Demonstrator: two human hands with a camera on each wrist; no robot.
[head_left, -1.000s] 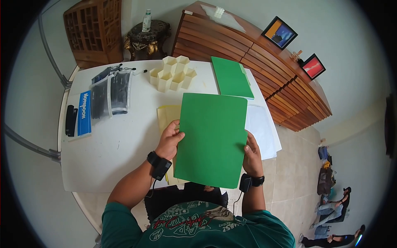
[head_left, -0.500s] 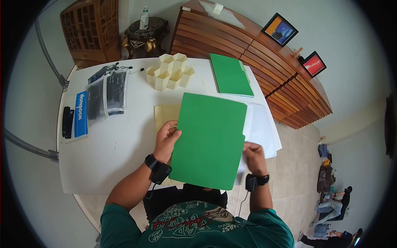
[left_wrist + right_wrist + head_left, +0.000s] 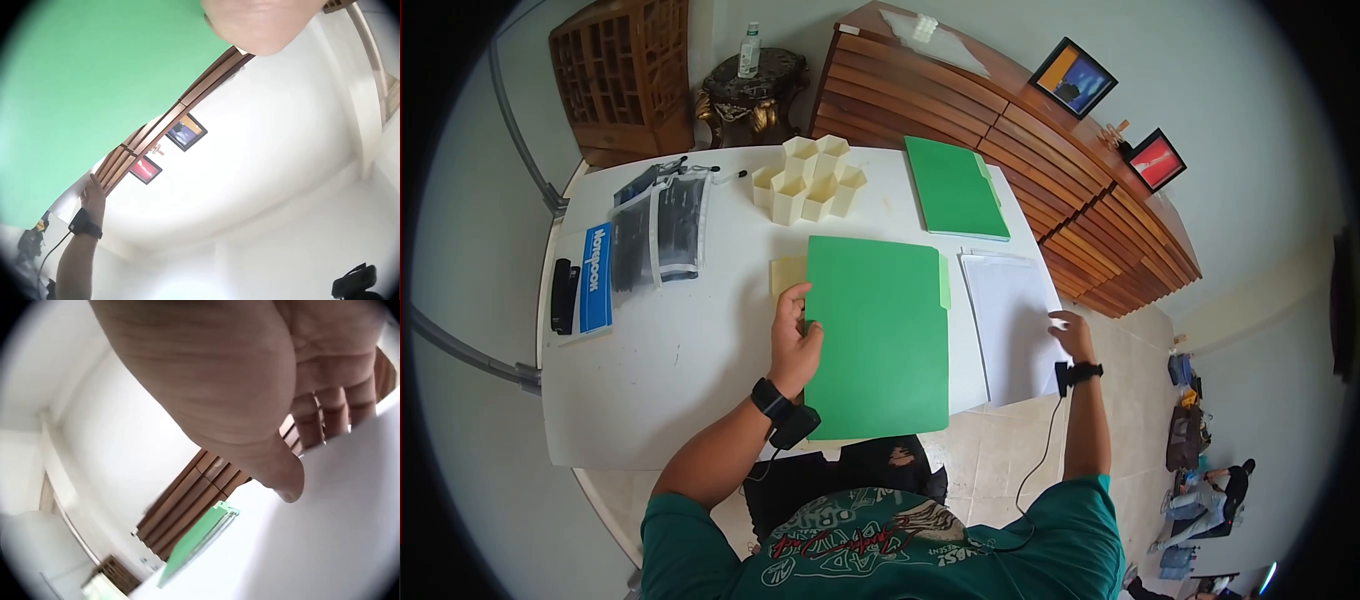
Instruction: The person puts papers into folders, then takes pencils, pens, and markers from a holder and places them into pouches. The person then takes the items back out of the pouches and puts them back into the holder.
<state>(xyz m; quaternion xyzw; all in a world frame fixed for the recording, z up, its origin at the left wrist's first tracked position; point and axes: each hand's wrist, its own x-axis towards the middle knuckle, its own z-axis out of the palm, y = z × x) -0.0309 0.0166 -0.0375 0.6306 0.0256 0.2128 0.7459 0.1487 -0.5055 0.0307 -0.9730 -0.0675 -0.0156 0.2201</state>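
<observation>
A green folder (image 3: 880,340) with a tab on its right edge lies at the near side of the table, its lower end reaching past the edge. My left hand (image 3: 796,340) grips its left edge, thumb on top; the left wrist view shows the folder's green face (image 3: 94,94) close up. Over at the right, my right hand (image 3: 1075,336) is at the outer edge of a stack of white paper (image 3: 1005,305). Its fingers are loosely extended in the right wrist view, thumb (image 3: 284,478) close over the white sheet. Part of a pale yellow folder (image 3: 788,272) shows beneath the green one.
Another green folder (image 3: 955,190) lies at the far right of the table. A cream hexagonal holder (image 3: 805,185) stands at the back. Dark zip pouches (image 3: 662,230), a blue notebook (image 3: 597,278) and a black stapler (image 3: 564,297) are on the left. A wooden cabinet (image 3: 920,90) stands behind.
The green folder has come down and left from in front of me, left hand still holding it. My right hand has let go of its right edge and moved right to the white paper.
</observation>
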